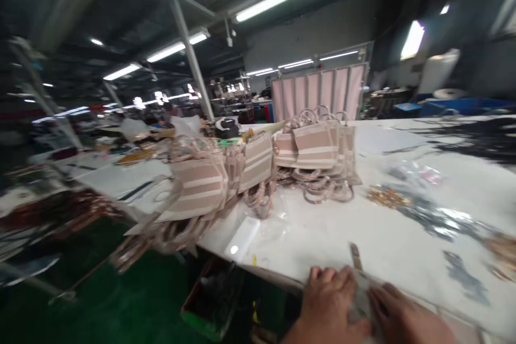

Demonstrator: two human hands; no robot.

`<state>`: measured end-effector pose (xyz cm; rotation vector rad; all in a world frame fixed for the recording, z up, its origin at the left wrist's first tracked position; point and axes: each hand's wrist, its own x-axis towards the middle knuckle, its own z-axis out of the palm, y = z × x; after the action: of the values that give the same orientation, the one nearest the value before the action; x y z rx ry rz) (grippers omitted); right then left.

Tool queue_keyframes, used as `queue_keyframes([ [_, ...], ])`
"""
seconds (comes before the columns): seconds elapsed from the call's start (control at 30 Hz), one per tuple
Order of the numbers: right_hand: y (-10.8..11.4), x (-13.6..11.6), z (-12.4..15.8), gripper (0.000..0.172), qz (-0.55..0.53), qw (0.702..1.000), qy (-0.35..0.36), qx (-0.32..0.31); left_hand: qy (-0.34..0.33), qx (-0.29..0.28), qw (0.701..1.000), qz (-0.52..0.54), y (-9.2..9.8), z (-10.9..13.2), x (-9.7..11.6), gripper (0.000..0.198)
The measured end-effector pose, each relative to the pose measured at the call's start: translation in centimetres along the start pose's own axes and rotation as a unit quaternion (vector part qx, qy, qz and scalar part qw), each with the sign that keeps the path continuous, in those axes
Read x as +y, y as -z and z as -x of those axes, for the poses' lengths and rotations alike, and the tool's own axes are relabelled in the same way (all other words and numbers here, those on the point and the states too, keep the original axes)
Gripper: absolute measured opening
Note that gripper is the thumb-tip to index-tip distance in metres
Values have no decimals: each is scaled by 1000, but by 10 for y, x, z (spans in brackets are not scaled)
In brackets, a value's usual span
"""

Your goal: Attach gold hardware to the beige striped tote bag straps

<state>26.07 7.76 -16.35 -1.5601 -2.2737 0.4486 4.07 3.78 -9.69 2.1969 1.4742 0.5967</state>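
Note:
Both my hands are at the bottom edge of the picture, over the near edge of a white table (322,231). My left hand (328,306) and my right hand (403,314) are closed on a small clear plastic piece (362,293) with a thin brown strap end (355,256) sticking up from it. The fingers curl down onto the piece from both sides. Motion blurs the picture.
Stacks of small beige striped bags with ring handles (314,148) and more of them (201,185) stand further back. Gold metal parts (387,196), clear plastic bags (439,217), a flat white piece (242,236) lie about. A green bin (205,301) sits below the table edge.

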Motion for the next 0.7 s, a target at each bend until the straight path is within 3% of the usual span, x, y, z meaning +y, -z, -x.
queue_keyframes([
  [0.07, 15, -21, 1, 32, 77, 997, -11, 16, 3, -24, 1000, -5, -3, -4, -6, 78],
  [0.13, 26, -37, -8, 27, 123, 992, -17, 3, -3, -10, 999, -48, -9, -12, -19, 68],
  [0.27, 40, -43, -29, 14, 143, 989, -27, -18, -97, 43, 981, -159, -25, -30, -42, 59],
  [0.37, 47, -45, -30, 9, 144, 989, -21, -35, -145, 82, 964, -205, -30, -35, -47, 55],
  [0.5, 59, -51, -28, 14, 139, 989, -21, -36, -138, 77, 961, -228, -28, -35, -42, 55],
  [0.6, 79, -45, -27, 16, 104, 993, -50, -29, -121, 62, 961, -241, -25, -37, -36, 58],
  [0.7, 105, -11, -21, 19, 84, 990, -110, -2, -104, 42, 963, -244, -22, -38, -32, 59],
])
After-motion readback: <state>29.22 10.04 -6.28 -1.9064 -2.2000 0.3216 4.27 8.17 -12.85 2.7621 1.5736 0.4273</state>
